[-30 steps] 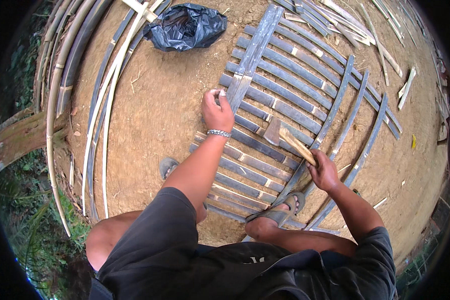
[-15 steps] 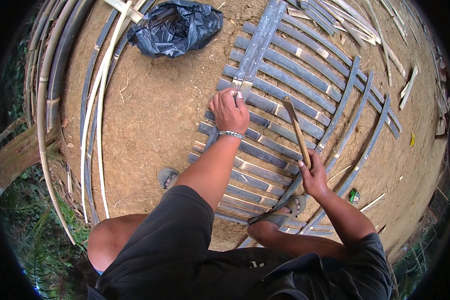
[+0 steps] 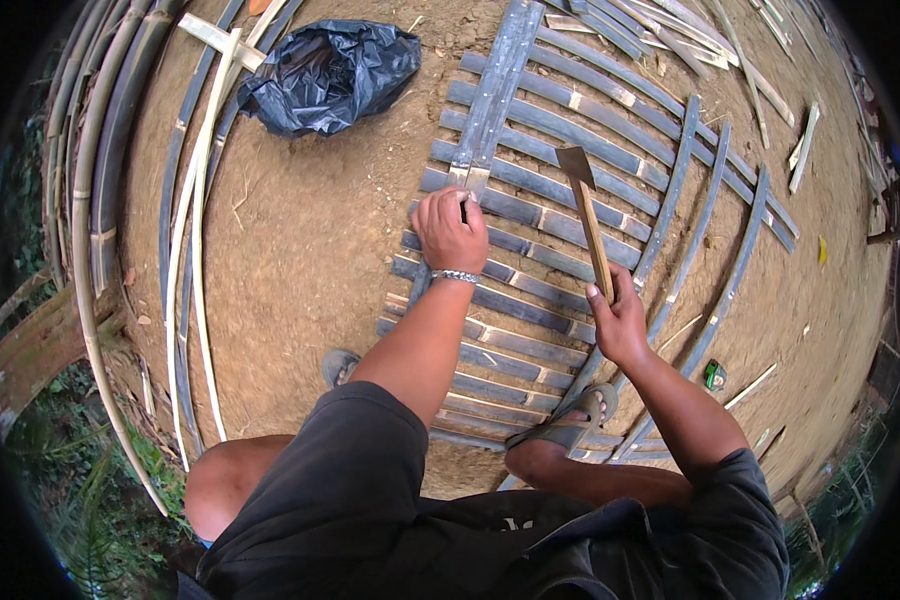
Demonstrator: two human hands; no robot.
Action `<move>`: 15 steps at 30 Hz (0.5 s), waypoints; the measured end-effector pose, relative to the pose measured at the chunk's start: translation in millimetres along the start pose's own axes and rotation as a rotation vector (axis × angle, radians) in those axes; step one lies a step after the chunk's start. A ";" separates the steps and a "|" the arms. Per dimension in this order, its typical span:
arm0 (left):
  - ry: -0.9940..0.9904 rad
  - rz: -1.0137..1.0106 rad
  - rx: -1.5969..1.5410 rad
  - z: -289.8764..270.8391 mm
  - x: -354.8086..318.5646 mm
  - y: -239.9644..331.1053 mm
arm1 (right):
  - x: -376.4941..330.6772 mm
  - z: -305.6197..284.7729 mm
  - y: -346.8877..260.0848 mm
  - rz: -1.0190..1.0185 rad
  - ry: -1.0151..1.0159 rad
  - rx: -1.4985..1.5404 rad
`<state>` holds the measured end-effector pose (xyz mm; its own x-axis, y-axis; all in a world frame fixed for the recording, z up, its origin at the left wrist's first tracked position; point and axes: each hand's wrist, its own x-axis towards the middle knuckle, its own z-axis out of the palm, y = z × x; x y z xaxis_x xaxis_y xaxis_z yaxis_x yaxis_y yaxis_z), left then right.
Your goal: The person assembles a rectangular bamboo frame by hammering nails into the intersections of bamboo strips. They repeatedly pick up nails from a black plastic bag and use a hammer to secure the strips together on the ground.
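Note:
Crosswise bamboo slats (image 3: pixel 570 225) lie in rows on the ground, forming a frame. Two flat lengthwise strips (image 3: pixel 497 85) with small nail-like dots run along its left side. My left hand (image 3: pixel 450 228), with a chain bracelet at the wrist, is closed at the near end of these strips, thumb and fingers pinched together. Whatever sits in the pinch is too small or hidden to name. Raised over the slats, my right hand (image 3: pixel 620 315) grips the wooden handle of a hatchet (image 3: pixel 592 225). Its flat dark metal head points away from me.
A black plastic bag (image 3: pixel 330 80) stands open on the soil at the far left. Long bamboo poles (image 3: pixel 87 165) and split strips (image 3: pixel 192 240) lie at left, more split pieces (image 3: pixel 705 40) at far right. My sandalled foot (image 3: pixel 575 420) rests on the slats, near a small green packet (image 3: pixel 715 376).
The hatchet has come up and tilted, so its flat head now shows broadside. My left hand stays at the strip ends. The whole view has shifted slightly.

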<state>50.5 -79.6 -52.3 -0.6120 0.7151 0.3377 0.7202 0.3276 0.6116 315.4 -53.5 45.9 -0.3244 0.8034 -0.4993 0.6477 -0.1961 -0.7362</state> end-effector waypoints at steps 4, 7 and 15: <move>-0.015 -0.018 0.044 -1.2 1.0 2.3 | -4.3 -3.5 -2.4 0.000 0.030 0.025; -0.019 -0.028 0.055 -0.6 1.5 6.0 | -7.2 -17.1 10.2 0.021 0.027 0.002; -0.059 -0.051 0.118 -1.4 -0.1 2.7 | -29.7 -52.5 26.7 0.008 -0.059 -0.160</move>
<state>52.1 -79.6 -49.7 -0.6312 0.7294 0.2637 0.7240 0.4321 0.5376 378.6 -53.1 65.1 -0.3555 0.7668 -0.5345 0.7507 -0.1065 -0.6520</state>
